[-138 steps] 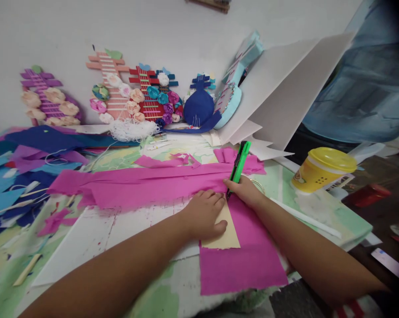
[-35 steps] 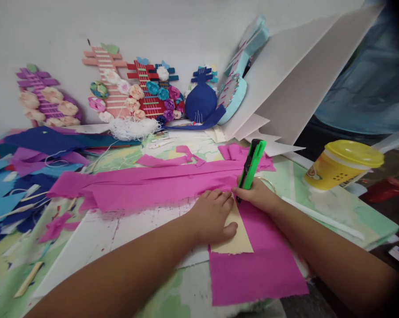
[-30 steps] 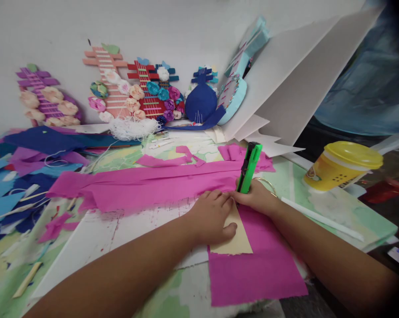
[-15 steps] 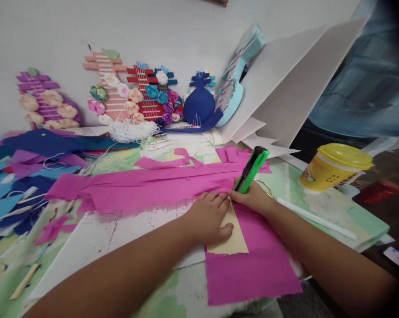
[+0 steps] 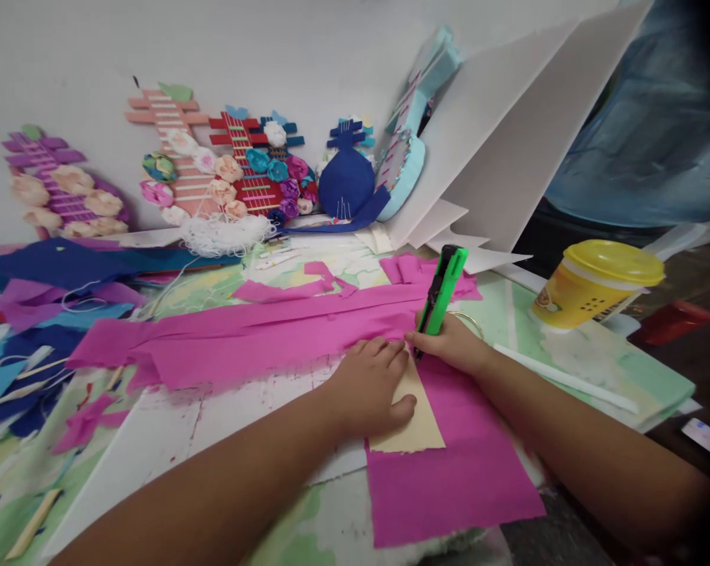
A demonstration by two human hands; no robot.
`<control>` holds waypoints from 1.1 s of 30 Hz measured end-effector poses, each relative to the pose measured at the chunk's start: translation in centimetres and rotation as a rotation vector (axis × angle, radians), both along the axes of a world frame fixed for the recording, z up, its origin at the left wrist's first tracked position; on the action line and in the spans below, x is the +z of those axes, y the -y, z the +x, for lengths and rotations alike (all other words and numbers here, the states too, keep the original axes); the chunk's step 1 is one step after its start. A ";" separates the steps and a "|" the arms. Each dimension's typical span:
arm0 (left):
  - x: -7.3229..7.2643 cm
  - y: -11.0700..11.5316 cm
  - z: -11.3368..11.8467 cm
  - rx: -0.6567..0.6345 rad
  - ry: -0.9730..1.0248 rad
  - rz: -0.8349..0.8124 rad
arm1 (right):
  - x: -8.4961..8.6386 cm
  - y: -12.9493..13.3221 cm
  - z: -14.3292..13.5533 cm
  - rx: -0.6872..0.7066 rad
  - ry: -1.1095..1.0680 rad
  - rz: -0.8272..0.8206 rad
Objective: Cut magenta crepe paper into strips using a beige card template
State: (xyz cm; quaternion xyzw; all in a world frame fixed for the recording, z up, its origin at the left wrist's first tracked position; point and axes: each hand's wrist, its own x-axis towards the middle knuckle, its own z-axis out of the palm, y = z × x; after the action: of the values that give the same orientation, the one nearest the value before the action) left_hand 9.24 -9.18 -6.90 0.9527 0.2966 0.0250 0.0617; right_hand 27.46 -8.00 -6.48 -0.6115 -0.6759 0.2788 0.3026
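Observation:
My left hand (image 5: 373, 391) lies flat with fingers stretched over a cream card template (image 5: 417, 428), pressing it onto magenta crepe paper (image 5: 458, 487). A green and black box cutter (image 5: 443, 287) stands nearly upright in my right hand (image 5: 452, 343), its lower end at the card's right edge by my left fingertips. The blade tip is too small to make out. Beneath the hands, a white board (image 5: 213, 440) with reddish cut marks lies on the table. A long magenta strip (image 5: 230, 334) of the same material stretches across behind my hands.
Decorated lute-shaped crafts (image 5: 346, 185) lean along the wall. White foam sheets (image 5: 508, 102) slant at the back right, before a large blue water jug (image 5: 649, 134). A yellow lidded tub (image 5: 596, 287) stands right. Blue and purple scraps (image 5: 30, 314) pile up left.
The box cutter now stands a little more upright in my right hand. My left hand holds its place on the card. The view has shifted slightly.

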 end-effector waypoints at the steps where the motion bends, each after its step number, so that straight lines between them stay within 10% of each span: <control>1: 0.0 0.0 0.0 -0.002 0.003 0.000 | 0.0 0.0 0.0 0.000 0.018 -0.002; 33: -0.1 0.0 -0.1 -0.030 -0.022 0.059 | 1.1 1.9 -1.2 -0.129 -0.130 -0.096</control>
State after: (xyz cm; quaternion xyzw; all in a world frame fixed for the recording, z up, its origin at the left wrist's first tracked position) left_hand 9.15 -9.17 -7.00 0.9587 0.2821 0.0224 0.0306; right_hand 26.24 -9.86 -5.39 -0.6480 -0.5999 0.3300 0.3335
